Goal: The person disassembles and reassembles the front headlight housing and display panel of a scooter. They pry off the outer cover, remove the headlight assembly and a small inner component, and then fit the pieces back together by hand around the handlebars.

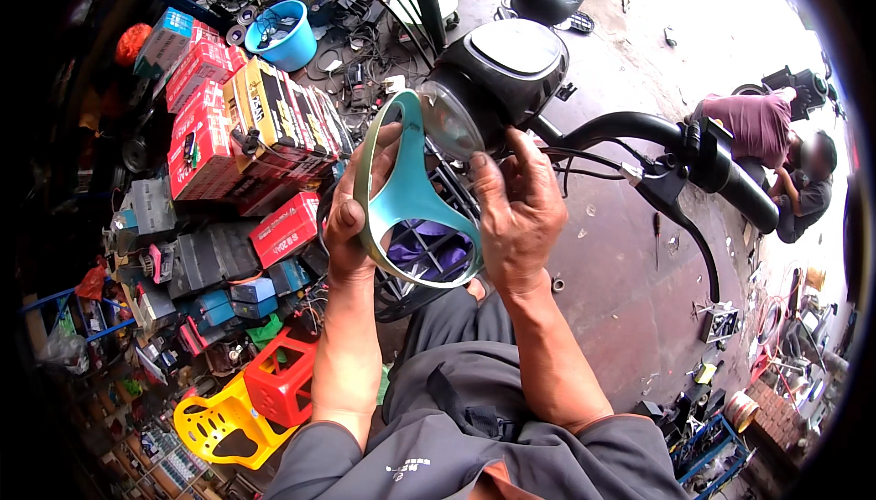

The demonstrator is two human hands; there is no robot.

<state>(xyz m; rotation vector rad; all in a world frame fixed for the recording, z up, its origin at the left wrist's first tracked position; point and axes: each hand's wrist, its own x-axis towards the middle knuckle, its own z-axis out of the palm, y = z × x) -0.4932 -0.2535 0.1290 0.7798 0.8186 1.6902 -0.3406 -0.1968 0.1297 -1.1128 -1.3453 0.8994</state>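
My left hand (345, 222) is closed around the left side of a pale teal plastic trim piece (406, 194), a rounded frame with large openings. It is held tilted just before the clear round headlight (449, 119) of a bike. Behind the headlight is the black housing (497, 76) with a pale display on top. My right hand (525, 222) is raised at the trim's right side, thumb and fingers apart, fingertips close to the headlight's lower edge; whether they touch it I cannot tell. Through the trim's lower opening show purple cloth (424, 249) and a black grid.
A black handlebar grip (744, 194) and brake lever (703, 249) extend right. Red boxes (201, 149), a blue bucket (283, 36) and stacked batteries crowd the left. Red (285, 377) and yellow (224, 422) plastic stools stand lower left. Another person (762, 140) crouches at far right.
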